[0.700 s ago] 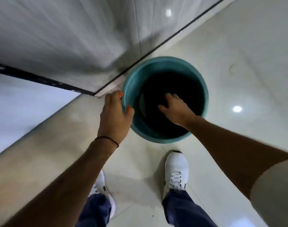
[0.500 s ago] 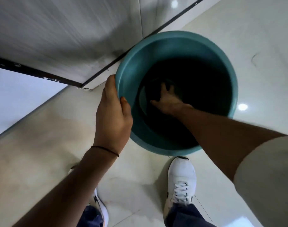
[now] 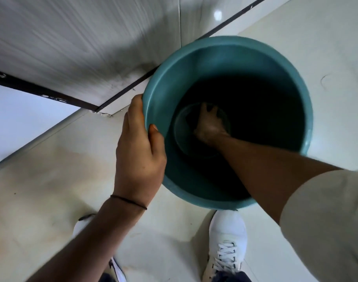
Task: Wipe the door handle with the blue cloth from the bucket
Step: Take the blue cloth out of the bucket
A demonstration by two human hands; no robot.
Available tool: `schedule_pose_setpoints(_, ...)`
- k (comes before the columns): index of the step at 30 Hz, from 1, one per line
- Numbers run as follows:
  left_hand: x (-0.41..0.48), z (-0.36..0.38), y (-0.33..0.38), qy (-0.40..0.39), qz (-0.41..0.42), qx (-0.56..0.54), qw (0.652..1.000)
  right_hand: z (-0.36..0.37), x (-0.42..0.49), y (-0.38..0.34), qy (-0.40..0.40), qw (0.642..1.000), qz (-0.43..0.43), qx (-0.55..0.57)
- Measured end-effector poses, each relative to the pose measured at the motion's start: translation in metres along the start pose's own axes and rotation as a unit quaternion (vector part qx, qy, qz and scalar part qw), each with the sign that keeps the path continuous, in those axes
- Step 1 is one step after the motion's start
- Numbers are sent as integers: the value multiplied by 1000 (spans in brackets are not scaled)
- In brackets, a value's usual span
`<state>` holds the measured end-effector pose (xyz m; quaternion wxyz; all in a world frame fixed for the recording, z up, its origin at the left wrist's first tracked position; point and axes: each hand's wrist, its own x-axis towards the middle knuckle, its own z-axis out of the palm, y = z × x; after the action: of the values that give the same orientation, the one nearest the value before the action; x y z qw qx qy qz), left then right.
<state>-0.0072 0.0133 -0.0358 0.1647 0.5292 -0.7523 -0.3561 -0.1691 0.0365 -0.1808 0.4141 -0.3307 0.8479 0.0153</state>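
A teal plastic bucket [image 3: 194, 58] stands on the pale tiled floor, close to the wall. My left hand [image 3: 139, 151] grips its near-left rim, thumb inside and fingers outside. My right hand [image 3: 209, 123] reaches deep into the dark bucket, down at the bottom, fingers pointing away from me. The inside is too dark to make out the blue cloth or whether the fingers hold anything. No door handle is in view.
A grey wall panel [image 3: 82, 47] with a dark base strip runs behind the bucket at the upper left. My white shoes [image 3: 227, 241] stand right in front of the bucket. Glossy floor tiles [image 3: 326, 47] extend to the right.
My right hand has gone from the upper part of the bucket down to its bottom. The view has come closer to the bucket. My left hand keeps its hold on the rim.
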Motion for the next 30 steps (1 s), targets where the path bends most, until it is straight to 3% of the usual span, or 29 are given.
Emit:
schedule_pose_setpoints(2, 0, -13, 9, -27, -24, 5, 999, -33, -25, -1, 8, 994, -9, 112)
schedule_pose_setpoints(4, 1, -33, 22, -59, -71, 9, 996, -71, -68, -6, 2, 963, -15, 270)
schedule_pose_setpoints(7, -3, -70, 45, -78, -127, 19, 989, -125, -146, -16, -67, 882, -14, 466)
schedule_pose_setpoints(11, -42, -139, 95, -37, -177, -11, 983, -191, -272, -26, -176, 773, -12, 610)
schedule_pose_setpoints(14, -97, -210, 134, -20, -201, -35, 979, -227, -380, -48, -254, 716, 3, 651)
schedule_pose_setpoints(19, -189, -353, 178, 13, -182, -54, 982, -267, -540, -126, -320, 666, -40, 673)
schedule_pose_setpoints(24, -307, -497, 189, 93, -196, -88, 972, -262, -691, -206, -364, 630, -107, 678)
schedule_pose_setpoints(30, -429, -657, 172, 236, -188, -106, 948, -214, -832, -301, -390, 615, -176, 663)
